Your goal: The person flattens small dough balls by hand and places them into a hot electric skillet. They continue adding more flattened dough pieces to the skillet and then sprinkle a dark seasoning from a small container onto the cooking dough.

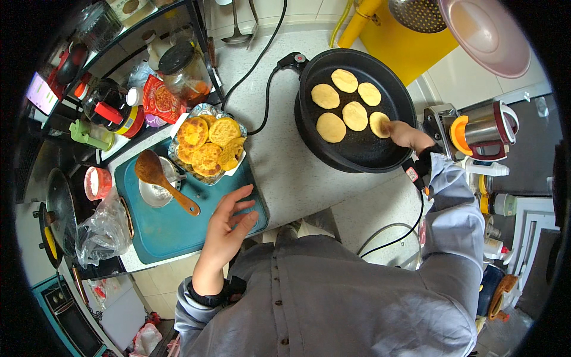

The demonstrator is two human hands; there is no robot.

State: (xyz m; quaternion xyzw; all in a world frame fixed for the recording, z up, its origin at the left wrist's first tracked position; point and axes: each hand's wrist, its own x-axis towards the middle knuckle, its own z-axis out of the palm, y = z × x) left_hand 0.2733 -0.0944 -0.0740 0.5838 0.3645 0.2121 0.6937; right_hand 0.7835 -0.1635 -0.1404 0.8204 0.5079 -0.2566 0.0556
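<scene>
Several pale dough rounds (355,116) lie apart on the floor of a black electric frying pan (308,129). My right hand (407,134) reaches in over the pan's right side, its fingertips at the edge of the rightmost dough round (378,124). Whether the fingers pinch it or only touch it is hidden. My left hand (229,225) hovers over the front edge of a teal cutting board (174,234), holding nothing, fingers apart. Behind it, a patterned dish (243,129) carries a pile of browned yellow flatcakes (207,158). A wooden spoon (167,180) rests across a small metal bowl (145,194).
A black power cord (266,102) curves from the pan's plug (293,61). Jars and bottles crowd the left rack (198,26). A plastic bag (105,232) sits left of the board. A steel jug appliance (484,129) stands right of the pan; a pink basin (486,35) is above it.
</scene>
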